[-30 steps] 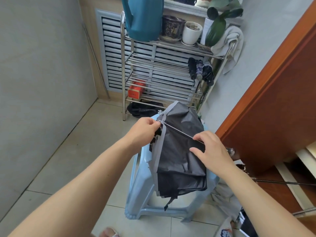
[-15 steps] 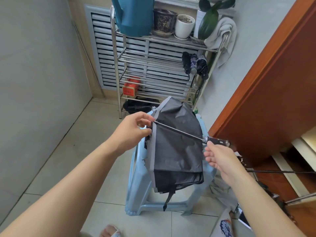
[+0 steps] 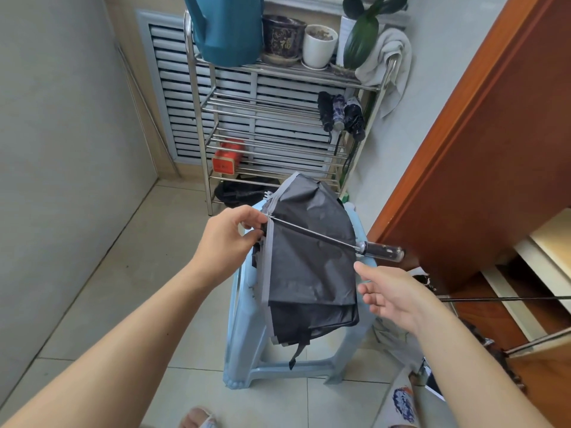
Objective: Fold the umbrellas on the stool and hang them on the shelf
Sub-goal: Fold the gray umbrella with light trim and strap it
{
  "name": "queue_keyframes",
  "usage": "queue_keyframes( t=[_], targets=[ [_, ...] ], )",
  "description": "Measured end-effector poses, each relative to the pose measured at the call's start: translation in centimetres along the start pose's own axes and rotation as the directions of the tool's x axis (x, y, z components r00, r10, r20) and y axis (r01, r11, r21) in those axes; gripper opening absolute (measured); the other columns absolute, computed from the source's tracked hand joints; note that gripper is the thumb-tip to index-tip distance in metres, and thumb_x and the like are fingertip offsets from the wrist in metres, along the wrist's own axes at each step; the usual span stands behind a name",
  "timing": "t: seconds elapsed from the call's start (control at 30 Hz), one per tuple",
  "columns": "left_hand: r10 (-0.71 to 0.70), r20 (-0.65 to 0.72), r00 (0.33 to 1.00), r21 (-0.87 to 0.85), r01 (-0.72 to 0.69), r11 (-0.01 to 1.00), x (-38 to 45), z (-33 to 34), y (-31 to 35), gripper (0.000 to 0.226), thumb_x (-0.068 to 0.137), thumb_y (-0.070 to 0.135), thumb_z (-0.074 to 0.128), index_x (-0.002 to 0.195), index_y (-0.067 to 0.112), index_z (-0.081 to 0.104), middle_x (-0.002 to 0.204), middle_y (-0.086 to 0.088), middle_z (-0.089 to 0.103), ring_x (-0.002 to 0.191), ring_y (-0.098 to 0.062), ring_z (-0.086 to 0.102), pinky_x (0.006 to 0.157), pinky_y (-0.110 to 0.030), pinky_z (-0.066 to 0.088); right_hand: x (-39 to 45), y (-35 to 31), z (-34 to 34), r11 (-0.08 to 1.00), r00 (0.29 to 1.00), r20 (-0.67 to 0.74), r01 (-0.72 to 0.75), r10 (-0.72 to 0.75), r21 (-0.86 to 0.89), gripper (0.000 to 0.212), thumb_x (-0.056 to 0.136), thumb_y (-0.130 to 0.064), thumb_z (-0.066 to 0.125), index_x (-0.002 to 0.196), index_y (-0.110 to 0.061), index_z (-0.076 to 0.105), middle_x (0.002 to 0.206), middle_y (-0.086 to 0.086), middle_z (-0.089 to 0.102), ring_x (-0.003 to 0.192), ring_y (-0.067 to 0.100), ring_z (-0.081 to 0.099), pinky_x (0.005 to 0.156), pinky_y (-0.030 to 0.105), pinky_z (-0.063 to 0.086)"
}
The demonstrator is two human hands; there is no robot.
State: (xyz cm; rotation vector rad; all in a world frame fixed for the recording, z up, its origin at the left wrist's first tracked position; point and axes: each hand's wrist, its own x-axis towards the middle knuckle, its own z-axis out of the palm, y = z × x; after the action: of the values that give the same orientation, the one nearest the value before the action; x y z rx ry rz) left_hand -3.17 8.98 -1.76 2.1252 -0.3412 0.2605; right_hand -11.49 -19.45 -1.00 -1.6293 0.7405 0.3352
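A black umbrella (image 3: pixel 312 257) with a grey band along its edge lies collapsed across the pale blue plastic stool (image 3: pixel 244 350), its canopy loose and crumpled, a strap dangling off the near side. Its thin metal shaft runs bare across the fabric to a dark handle (image 3: pixel 381 251) that juts past the stool toward the wooden door (image 3: pixel 482 156). Half a second ago the right hand was closed up by the handle; now the right hand (image 3: pixel 391 296) has dropped just below it, fingers loosely spread, holding nothing. The left hand (image 3: pixel 230 242) pinches the shaft's tip end at the canopy's far-left edge. Beyond, three folded umbrellas (image 3: pixel 340 114) hang from the metal shelf (image 3: pixel 268 118)
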Motion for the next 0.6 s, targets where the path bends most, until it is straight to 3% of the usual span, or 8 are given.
queue_keyframes(
  t=[0.13, 0.2, 0.33, 0.43, 0.5, 0.6],
  targets=[
    [0.097, 0.02, 0.995, 0.146, -0.099, 0.984, -0.2, 0.1, -0.5, 0.028, 0.091, 0.005, 0.071, 0.103, 0.029, 0.078, 0.085, 0.027, 0.062, 0.089, -0.009, 0.058, 0.082, -0.026, 0.047, -2.1, 0.6, 0.4, 0.985, 0.998, 0.04, -0.049, 0.057, -0.166, 0.05, 0.098, -0.054, 0.059, 0.119, -0.009, 0.05, 0.078, 0.014, 0.076, 0.065, 0.029, 0.074, 0.056, 0.031, 0.056],
    [0.148, 0.044, 0.988, 0.185, -0.154, 0.971, -0.1, 0.0, -0.7, 0.032, 0.091, 0.006, 0.069, 0.109, 0.031, 0.078, 0.085, 0.022, 0.062, 0.089, -0.012, 0.057, 0.08, -0.027, 0.044, -3.1, 0.8, 0.6, 0.987, 0.993, 0.079, -0.072, 0.084, -0.144, 0.05, 0.099, -0.055, 0.056, 0.118, -0.01, 0.048, 0.086, 0.019, 0.077, 0.073, 0.032, 0.076, 0.058, 0.032, 0.057],
    [0.2, 0.032, 0.979, 0.191, -0.202, 0.96, 0.2, 0.3, -0.7, 0.021, 0.091, 0.01, 0.076, 0.104, 0.027, 0.081, 0.089, 0.008, 0.066, 0.09, -0.018, 0.059, 0.08, -0.036, 0.051, -3.0, 1.0, 1.2, 0.977, 0.997, 0.072, -0.049, 0.035, 0.208, 0.028, 0.099, -0.032, 0.064, 0.105, -0.004, 0.062, 0.089, 0.022, 0.076, 0.069, 0.028, 0.074, 0.056, 0.032, 0.06],
    [0.264, 0.025, 0.964, 0.216, -0.263, 0.94, 0.1, 0.3, -0.4, 0.013, 0.092, 0.012, 0.077, 0.098, 0.023, 0.081, 0.09, 0.003, 0.065, 0.086, -0.022, 0.061, 0.075, -0.042, 0.054, -2.5, 1.4, 1.3, 0.92, 0.998, 0.001, 0.059, -0.065, 0.388, 0.008, 0.098, -0.008, 0.064, 0.099, -0.002, 0.059, 0.082, 0.017, 0.073, 0.058, 0.02, 0.071, 0.052, 0.026, 0.058],
    [0.283, 0.016, 0.959, 0.219, -0.28, 0.935, 0.1, 0.3, -0.1, 0.013, 0.093, 0.013, 0.075, 0.098, 0.023, 0.081, 0.093, 0.005, 0.061, 0.085, -0.019, 0.06, 0.074, -0.037, 0.052, -2.6, 1.5, 0.9, 0.895, 0.989, -0.063, 0.146, -0.131, 0.421, 0.018, 0.099, -0.001, 0.06, 0.086, -0.01, 0.05, 0.079, 0.014, 0.07, 0.056, 0.017, 0.069, 0.052, 0.025, 0.057],
    [0.181, 0.031, 0.983, 0.114, -0.183, 0.976, -0.1, 0.3, 0.7, 0.016, 0.094, 0.014, 0.072, 0.093, 0.029, 0.077, 0.095, 0.011, 0.054, 0.089, -0.003, 0.054, 0.078, -0.012, 0.041, -3.1, 1.5, 0.3, 0.909, 0.969, -0.151, 0.237, -0.195, 0.342, 0.027, 0.1, -0.002, 0.058, 0.08, -0.014, 0.045, 0.081, 0.012, 0.067, 0.058, 0.019, 0.065, 0.057, 0.029, 0.055]
  ],
)
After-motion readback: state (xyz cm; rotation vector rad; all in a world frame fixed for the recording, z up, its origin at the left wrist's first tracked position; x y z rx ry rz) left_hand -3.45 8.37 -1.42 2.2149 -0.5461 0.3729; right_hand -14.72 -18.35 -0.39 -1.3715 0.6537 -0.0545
